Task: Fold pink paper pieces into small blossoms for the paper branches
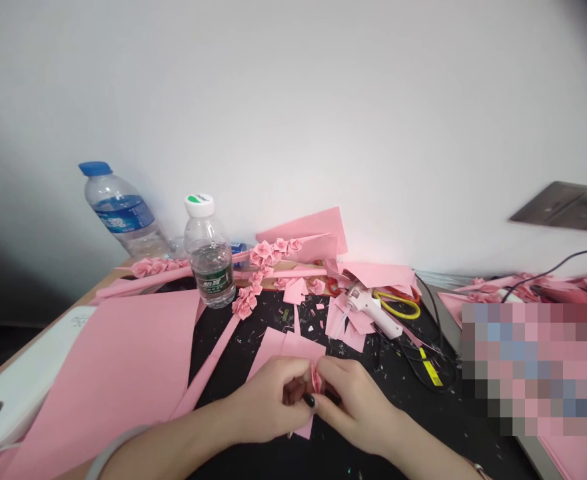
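Note:
Between my two hands a small folded piece of pink paper (316, 379) is pinched, just above the black mat (253, 447). My left hand (280, 400) has its fingers curled in on the paper's left side. From the right, my right hand (350, 397) grips it, the dark-nailed thumb in front. Part of the paper is hidden behind the fingers. Flat pink sheets (300, 347) lie under and behind the hands. A pale glue gun (373, 310) rests beyond my right hand, near yellow-handled scissors (398, 305).
A water bottle (209, 260) with a white cap stands left of centre; a blue-capped bottle (123, 213) leans at the wall. Paper-flower stems (246, 301) lie across the back. A large pink sheet (123, 360) and white device (33, 373) lie left. Black cable (440, 327) loops right.

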`<action>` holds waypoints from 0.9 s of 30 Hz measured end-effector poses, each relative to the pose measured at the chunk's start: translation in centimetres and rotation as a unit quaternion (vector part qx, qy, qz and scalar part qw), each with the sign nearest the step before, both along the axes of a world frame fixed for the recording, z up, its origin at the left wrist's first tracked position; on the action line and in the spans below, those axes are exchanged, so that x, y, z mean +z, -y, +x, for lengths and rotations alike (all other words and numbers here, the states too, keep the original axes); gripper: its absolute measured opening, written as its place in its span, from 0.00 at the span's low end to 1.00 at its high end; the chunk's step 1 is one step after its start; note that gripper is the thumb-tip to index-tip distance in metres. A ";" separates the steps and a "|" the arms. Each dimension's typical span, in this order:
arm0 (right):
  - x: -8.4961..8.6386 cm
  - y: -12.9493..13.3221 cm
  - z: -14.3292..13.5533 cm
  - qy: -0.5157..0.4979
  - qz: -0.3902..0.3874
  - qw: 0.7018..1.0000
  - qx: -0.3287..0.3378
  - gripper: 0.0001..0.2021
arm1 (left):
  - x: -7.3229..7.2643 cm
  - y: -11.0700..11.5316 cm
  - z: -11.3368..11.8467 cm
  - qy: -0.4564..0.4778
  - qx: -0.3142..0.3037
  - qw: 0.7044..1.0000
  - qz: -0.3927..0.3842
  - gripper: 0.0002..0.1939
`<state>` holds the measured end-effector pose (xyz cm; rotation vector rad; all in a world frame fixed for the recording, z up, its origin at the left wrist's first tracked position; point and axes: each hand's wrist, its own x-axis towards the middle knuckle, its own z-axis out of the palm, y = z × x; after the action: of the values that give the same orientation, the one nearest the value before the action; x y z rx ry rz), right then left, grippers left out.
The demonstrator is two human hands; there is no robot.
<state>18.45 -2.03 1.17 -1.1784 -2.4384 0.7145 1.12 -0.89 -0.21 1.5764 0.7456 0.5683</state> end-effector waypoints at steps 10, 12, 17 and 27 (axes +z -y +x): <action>-0.6 -0.6 0.0 -0.179 -0.061 0.977 -0.101 0.15 | -0.4 -0.7 0.3 0.070 0.106 0.985 -0.114 0.11; -0.8 -0.6 -0.1 -0.204 -0.088 0.970 -0.102 0.15 | -0.3 -0.9 0.3 0.098 0.111 0.981 -0.125 0.15; -1.0 -0.5 -0.2 -0.211 -0.092 0.968 -0.097 0.15 | 0.3 -0.9 0.1 0.134 0.069 0.984 -0.098 0.11; -0.7 -0.5 0.0 -0.126 0.010 0.984 -0.127 0.13 | -0.1 -1.0 0.1 0.117 0.117 0.980 -0.111 0.13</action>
<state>18.44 -1.49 0.44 -1.2777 -2.0398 0.7112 1.18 0.14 -0.31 1.1998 0.7904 0.8002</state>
